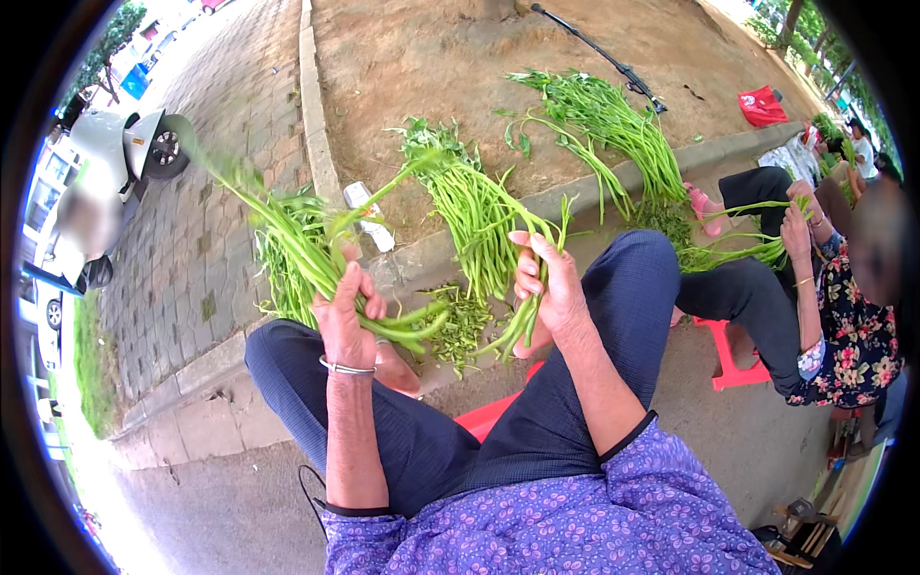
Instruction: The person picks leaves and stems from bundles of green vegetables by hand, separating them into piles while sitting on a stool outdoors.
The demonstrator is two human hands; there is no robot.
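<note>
My left hand (348, 305) is closed around a bunch of long green leafy stems (295, 248), whose tops are blurred. Several stems (528, 320) are gripped in my right hand (550, 284), with their cut ends pointing down. Between and beyond my hands, a pile of water-spinach-like stalks (467, 215) leans on the kerb. Short trimmed bits of stem and leaf (456, 327) lie on the ground between my feet. Behind my left hand is another heap of greens (269, 262), partly hidden by the held bunch.
A large heap of stalks (611, 129) lies across the kerb (546, 201). To my right, a seated person (841, 316) holds greens, near a red plastic stool (729, 359). A white packet (369, 215), a black pole (604, 54) and a red bag (762, 106) lie ahead. A scooter (129, 151) stands left.
</note>
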